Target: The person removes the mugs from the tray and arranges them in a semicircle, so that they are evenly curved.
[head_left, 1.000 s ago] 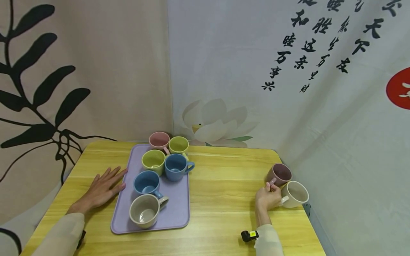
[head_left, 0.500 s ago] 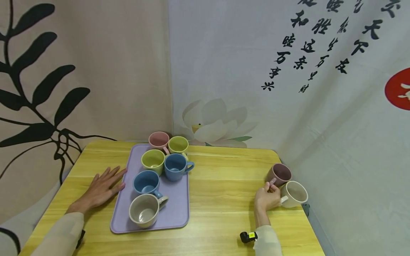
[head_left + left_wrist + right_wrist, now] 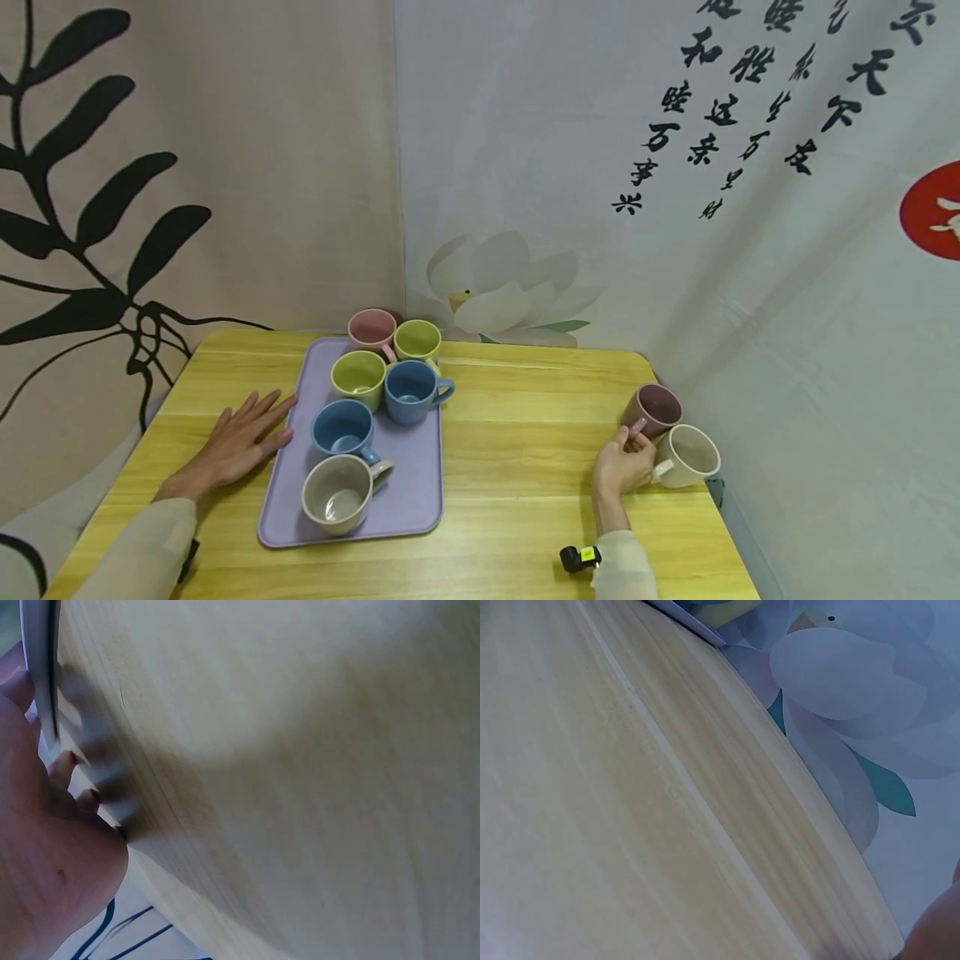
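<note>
In the head view a dark mauve mug (image 3: pixel 656 407) stands near the table's right edge, and my right hand (image 3: pixel 624 463) pinches its handle. Just in front of that mug is a cream mug (image 3: pixel 690 455), its handle beside my knuckles. My left hand (image 3: pixel 238 444) lies flat with its fingers spread, fingertips at the left rim of a lilac tray (image 3: pixel 408 500). On the tray are a grey-beige mug (image 3: pixel 337 497), two blue mugs (image 3: pixel 412 392), two green mugs (image 3: pixel 359 377) and a pink mug (image 3: pixel 372 328). In the left wrist view my left fingers (image 3: pixel 64 769) reach the tray's edge.
The wooden table (image 3: pixel 525 467) stretches between the tray and the right-hand mugs. Behind it hangs a printed cloth (image 3: pixel 510 167) with a lotus and black characters. Part of my right hand (image 3: pixel 939 926) shows at the right wrist view's corner.
My right hand and the cream mug beside it shift very slightly left in the head view. My left hand and the mugs on the tray stay in place.
</note>
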`<state>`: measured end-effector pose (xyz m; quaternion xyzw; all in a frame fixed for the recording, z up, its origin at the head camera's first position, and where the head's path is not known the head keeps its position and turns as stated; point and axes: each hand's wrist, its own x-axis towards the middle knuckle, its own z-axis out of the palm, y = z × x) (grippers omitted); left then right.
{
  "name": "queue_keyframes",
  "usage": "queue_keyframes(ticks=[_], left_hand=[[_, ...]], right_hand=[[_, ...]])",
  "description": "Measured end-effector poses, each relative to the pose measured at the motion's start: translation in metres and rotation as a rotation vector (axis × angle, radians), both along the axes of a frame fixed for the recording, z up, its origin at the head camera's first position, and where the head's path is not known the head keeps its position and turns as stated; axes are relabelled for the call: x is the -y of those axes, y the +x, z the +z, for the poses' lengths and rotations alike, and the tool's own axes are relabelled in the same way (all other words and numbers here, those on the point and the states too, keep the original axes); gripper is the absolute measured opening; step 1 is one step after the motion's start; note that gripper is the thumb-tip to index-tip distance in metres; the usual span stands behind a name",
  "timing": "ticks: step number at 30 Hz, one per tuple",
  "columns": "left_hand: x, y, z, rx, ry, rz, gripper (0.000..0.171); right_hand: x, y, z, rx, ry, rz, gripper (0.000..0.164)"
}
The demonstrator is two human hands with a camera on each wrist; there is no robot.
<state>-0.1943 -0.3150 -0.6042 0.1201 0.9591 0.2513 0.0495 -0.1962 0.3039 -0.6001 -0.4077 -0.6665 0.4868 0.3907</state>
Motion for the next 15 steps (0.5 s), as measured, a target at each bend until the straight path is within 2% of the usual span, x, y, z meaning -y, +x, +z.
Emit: queue_keyframes(ticks=[5, 15], left_hand=[[0.0, 0.0, 0.0, 0.0, -0.005, 0.0, 0.067], [0.0, 0.0, -0.001, 0.004, -0.015, 0.004, 0.067]], right_hand=[[0.0, 0.003, 0.001, -0.003, 0.009, 0.021, 0.031], [0.006, 0.013, 0.005, -0.019, 0.017, 0.127, 0.05]])
